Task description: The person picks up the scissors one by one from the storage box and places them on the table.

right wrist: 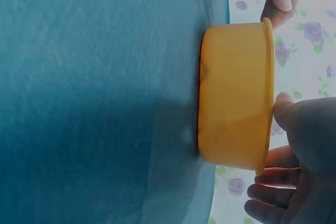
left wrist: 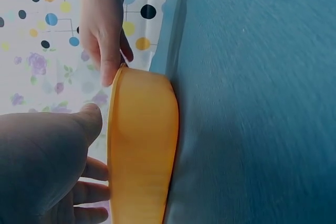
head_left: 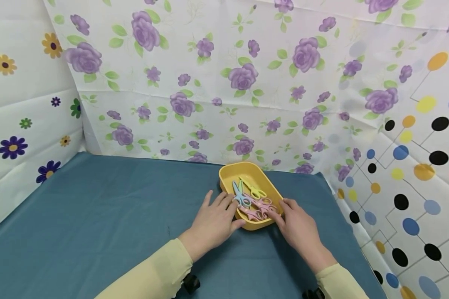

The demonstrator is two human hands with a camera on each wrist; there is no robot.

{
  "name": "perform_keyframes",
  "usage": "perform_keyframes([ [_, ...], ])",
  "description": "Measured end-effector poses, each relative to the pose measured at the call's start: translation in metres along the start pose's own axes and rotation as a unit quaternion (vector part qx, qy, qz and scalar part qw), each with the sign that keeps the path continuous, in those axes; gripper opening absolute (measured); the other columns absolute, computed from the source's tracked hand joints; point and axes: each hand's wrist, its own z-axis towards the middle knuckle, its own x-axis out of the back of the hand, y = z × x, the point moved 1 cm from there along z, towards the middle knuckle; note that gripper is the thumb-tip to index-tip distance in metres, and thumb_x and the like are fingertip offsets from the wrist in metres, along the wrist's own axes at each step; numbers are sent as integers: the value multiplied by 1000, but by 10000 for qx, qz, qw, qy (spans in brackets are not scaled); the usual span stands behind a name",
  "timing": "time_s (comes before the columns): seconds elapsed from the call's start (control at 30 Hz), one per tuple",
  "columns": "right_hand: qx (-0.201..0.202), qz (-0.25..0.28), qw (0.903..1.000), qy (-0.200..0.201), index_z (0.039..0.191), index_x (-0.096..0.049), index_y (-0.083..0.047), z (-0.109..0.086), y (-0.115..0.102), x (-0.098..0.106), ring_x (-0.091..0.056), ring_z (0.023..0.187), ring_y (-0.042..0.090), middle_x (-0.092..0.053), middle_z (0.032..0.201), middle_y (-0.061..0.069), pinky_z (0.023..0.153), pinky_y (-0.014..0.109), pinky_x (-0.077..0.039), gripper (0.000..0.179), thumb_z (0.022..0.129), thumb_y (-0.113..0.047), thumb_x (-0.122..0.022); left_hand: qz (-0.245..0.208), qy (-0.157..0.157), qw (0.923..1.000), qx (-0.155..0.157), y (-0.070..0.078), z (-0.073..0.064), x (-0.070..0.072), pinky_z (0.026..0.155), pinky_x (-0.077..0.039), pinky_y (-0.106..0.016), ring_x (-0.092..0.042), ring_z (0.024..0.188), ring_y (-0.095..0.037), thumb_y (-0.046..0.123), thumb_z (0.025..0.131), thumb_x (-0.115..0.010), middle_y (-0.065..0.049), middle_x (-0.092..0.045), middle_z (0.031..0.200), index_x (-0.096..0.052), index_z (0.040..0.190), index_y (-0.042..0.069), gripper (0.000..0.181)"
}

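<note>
A yellow plastic basket rests on the blue cloth near its back edge. Inside lie several children's scissors: a yellow pair, a light blue pair and pink ones, with a green piece partly under them. My left hand is at the basket's left side, fingers extended over the rim, thumb apart from it in the left wrist view. At the near right corner, my right hand touches the rim with its thumb; its loosely bent fingers are beside the right wall. Neither hand holds any scissors.
Blue cloth covers the table, extending widely to the left. Behind it hangs a purple-flowered sheet, close to the basket's far end. A dotted sheet stands on the right, a daisy-patterned one on the left.
</note>
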Motion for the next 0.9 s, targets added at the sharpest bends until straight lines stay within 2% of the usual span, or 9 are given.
perform_keyframes([
  [0.2, 99, 148, 9996, 212, 151, -65, 1, -9, -6, -1, -67, 130, 43, -63, 147, 23, 100, 62, -58, 64, 109, -46, -71, -56, -42, 9999, 101, -9, -3, 2, 127, -29, -68, -48, 154, -34, 63, 112, -52, -11, -56, 163, -64, 154, 14, 66],
  [0.57, 307, 313, 9986, 283, 150, -67, -1, -22, -28, -3, -69, 126, 38, -65, 145, 18, 96, 59, -60, 61, 106, -43, -76, -128, 55, 9994, 331, -28, -10, 4, 128, -24, -70, -48, 154, -36, 60, 112, -54, -11, -58, 162, -66, 150, 14, 61],
  [0.9, 448, 364, 9978, 320, 149, -69, -5, -36, -46, -5, -72, 121, 35, -66, 144, 15, 90, 55, -63, 58, 105, -43, -77, -166, 60, 9992, 363, -40, -15, 8, 128, -21, -73, -49, 154, -38, 56, 113, -57, -14, -58, 162, -65, 151, 10, 60],
])
